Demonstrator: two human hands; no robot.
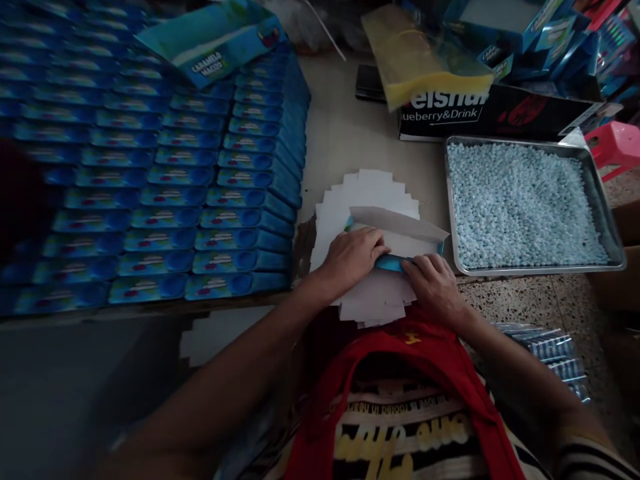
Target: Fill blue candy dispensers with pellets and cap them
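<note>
In front of my body lies a part-folded cardboard box (420, 241), pale inside with blue printed outside, one long flap standing up at its far side. It rests over a pile of flat white box blanks (367, 190) with stepped edges. My left hand (353, 257) is closed on the box's near left edge, thumb and fingers pressed at the blue side. At the near right edge, my right hand (433, 287) curls its fingers over the same blue side. Parts of the box under both hands are hidden.
Rows of blue packed boxes (235, 220) fill the left, with a loose open box (213, 47) on top. To the right stands a metal tray (453, 220) of pale blue pellets. Behind it are a black carton (525, 113), a yellow plastic bag (405, 53) and a pink stool (613, 147).
</note>
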